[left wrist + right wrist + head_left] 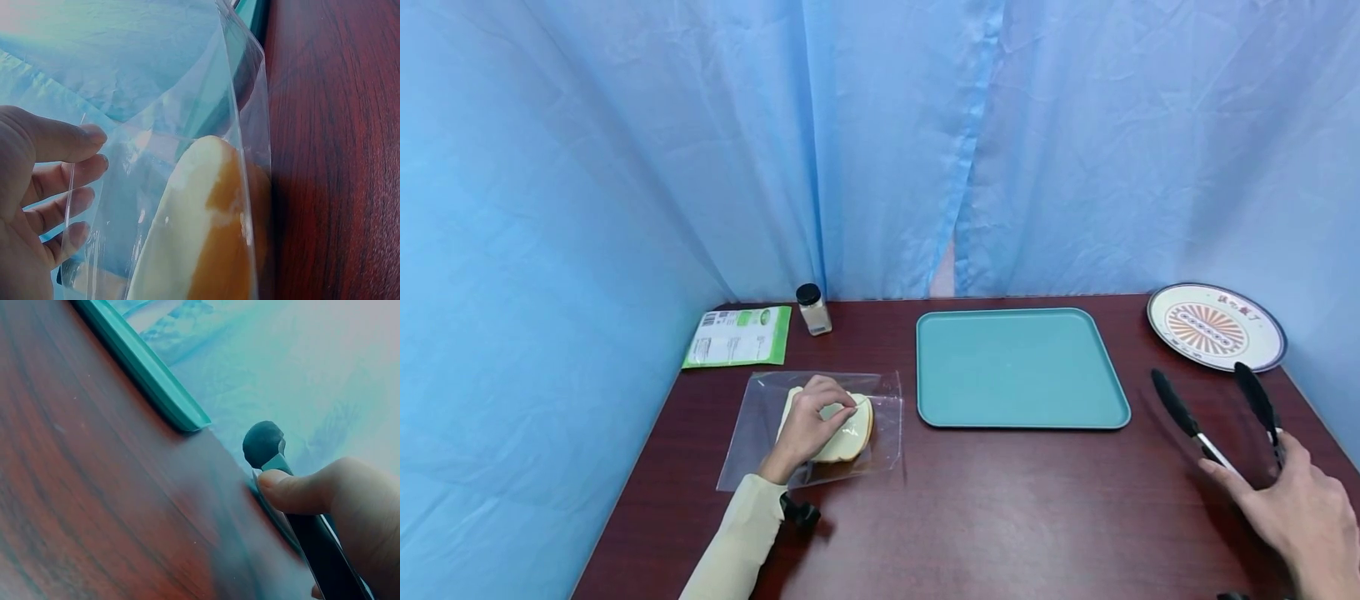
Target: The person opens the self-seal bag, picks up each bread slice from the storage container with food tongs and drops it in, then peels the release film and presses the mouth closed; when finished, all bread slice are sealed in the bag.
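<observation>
A clear plastic bag (748, 442) lies on the left of the table with sliced bread (852, 439) inside it. Over the bread, my left hand (808, 423) pinches the bag's film between thumb and fingers. In the left wrist view the lifted film stands up in front of the pale, brown-crusted bread (181, 231). On the far right my right hand (1296, 504) grips a pair of black-tipped tongs (1177, 403), whose two arms are spread apart. The right wrist view shows the thumb pressed along one dark arm of the tongs (322, 556).
A teal tray (1015, 367) sits in the middle of the table. Behind the tongs is a patterned white plate (1206, 327). At the back left are a green-and-white packet (737, 337) and a small black-capped jar (815, 310). Blue curtains (880, 150) enclose the table.
</observation>
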Demonstrator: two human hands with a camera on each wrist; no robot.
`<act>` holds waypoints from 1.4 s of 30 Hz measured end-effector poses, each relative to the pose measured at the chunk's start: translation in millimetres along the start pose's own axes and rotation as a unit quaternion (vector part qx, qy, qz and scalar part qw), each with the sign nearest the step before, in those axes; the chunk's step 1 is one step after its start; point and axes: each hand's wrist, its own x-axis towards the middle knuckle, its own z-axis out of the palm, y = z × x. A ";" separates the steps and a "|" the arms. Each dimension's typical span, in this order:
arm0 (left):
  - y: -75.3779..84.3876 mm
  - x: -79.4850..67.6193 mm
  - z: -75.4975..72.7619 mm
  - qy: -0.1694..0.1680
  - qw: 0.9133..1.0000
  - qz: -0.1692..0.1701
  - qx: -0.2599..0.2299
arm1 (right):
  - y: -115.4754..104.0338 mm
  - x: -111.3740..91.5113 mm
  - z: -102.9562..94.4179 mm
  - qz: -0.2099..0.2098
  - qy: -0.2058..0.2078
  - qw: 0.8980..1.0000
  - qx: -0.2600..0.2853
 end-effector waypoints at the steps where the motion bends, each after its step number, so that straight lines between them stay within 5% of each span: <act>1: -0.3 0.1 0.0 0.001 1.000 0.002 0.000 | 0.8 0.7 1.0 0.003 0.003 1.000 0.005; 16: -2.3 1.6 0.0 0.010 1.000 0.028 -0.005 | 5.6 2.3 17.6 0.038 -0.001 0.998 0.044; 27: -1.9 0.7 1.0 0.001 1.000 0.005 0.002 | 1.5 1.0 23.8 0.029 0.002 0.999 0.014; 42: -3.2 0.9 1.3 0.008 1.000 0.018 -0.001 | -5.1 -1.5 16.4 0.001 0.010 0.999 -0.042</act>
